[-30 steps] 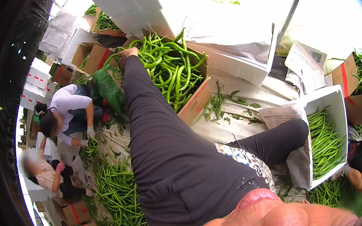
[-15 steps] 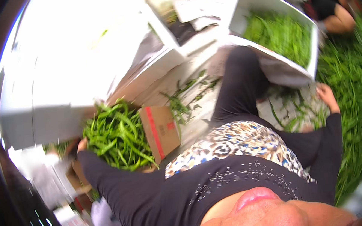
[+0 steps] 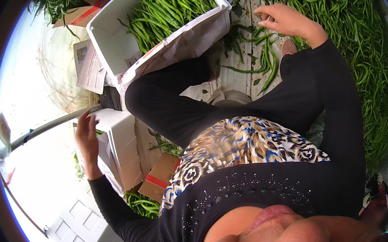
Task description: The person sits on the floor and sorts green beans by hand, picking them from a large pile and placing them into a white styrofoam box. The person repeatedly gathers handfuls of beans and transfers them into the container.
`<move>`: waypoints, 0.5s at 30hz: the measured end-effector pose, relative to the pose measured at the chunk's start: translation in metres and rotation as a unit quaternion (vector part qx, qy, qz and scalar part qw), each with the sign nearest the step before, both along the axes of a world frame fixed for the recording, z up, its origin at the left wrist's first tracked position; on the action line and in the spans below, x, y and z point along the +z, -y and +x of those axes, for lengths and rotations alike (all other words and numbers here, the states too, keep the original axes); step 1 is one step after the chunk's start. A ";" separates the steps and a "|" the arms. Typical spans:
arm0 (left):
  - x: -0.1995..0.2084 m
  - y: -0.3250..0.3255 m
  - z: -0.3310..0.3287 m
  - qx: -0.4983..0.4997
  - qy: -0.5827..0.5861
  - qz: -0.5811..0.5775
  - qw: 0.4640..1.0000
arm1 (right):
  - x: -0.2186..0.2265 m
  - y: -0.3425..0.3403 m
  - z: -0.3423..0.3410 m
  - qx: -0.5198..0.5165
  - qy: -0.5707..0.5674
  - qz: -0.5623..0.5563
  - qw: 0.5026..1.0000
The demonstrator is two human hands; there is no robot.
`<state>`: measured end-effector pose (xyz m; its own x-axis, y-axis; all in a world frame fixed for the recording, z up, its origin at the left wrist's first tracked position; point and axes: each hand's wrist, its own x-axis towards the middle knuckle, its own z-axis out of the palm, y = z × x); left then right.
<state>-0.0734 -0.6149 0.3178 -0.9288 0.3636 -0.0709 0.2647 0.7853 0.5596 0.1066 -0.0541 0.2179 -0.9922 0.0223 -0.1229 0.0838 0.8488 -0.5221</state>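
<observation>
Here two hands work apart. The right hand (image 3: 286, 20), fingers loosely curled and holding nothing, rests on the heap of long, slender green beans (image 3: 357, 37) spread over the floor. The left hand (image 3: 86, 135), open, touches a smooth white box (image 3: 122, 145). A second white box (image 3: 118, 49), paper-lined, holds more beans.

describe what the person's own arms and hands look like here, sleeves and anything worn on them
Both arms are covered by long, close-fitting black sleeves that end at the wrists. The left hand and the right hand are bare: no gloves, and no rings, watch or bracelet can be made out. The sleeves are plain, while the chest of the same black top carries small shiny studs.
</observation>
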 end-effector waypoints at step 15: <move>-0.542 -0.426 0.030 -0.009 0.464 -0.062 0.884 | -0.018 0.043 0.112 0.032 -0.003 0.110 0.993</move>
